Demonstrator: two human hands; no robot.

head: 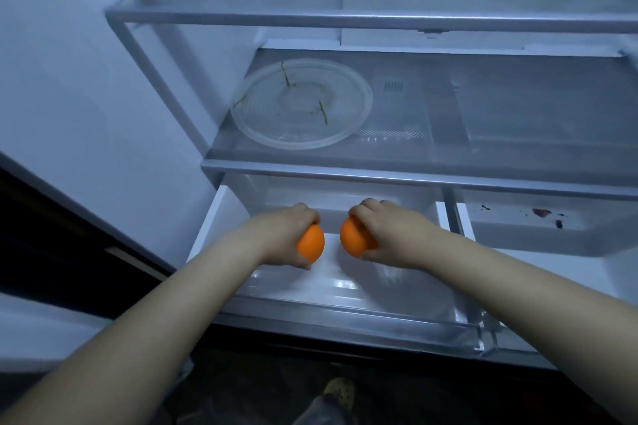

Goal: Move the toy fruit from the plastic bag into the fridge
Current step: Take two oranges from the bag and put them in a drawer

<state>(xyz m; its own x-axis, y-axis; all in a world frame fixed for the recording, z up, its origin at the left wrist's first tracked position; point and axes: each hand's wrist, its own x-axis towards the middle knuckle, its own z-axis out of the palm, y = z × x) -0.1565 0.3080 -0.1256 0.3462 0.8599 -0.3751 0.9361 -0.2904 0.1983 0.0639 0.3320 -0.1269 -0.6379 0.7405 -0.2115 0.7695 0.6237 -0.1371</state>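
The left hand (283, 235) is gripping the left orange (310, 245) with curled fingers, and the right hand (392, 235) is gripping the right orange (354, 240) likewise. Both fruits are hanging just apart over the pulled-out fridge drawer (345, 328), below the shelf edge (379, 178) and between the drawer's side walls. A clear plate (276, 124) is sitting on that shelf.
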